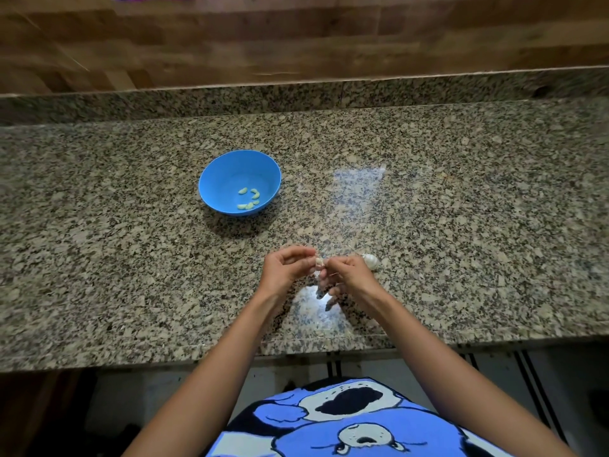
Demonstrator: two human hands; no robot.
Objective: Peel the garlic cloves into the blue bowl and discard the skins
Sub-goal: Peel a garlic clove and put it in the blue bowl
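Observation:
A blue bowl [227,169] stands on the granite counter, left of centre, with several pale peeled garlic cloves [248,198] in its bottom. Nearer the front edge, my left hand [286,270] and my right hand [349,275] meet over the counter and pinch a small garlic clove [319,262] between their fingertips. A thin strand of skin sticks out by my right fingers. Just behind my right hand lies a whitish garlic bulb [370,260], partly hidden by the hand.
The speckled granite counter [131,258] runs the full width, with a raised granite ledge and a wooden wall behind. Its front edge lies just below my wrists. Small skin scraps lie near my hands.

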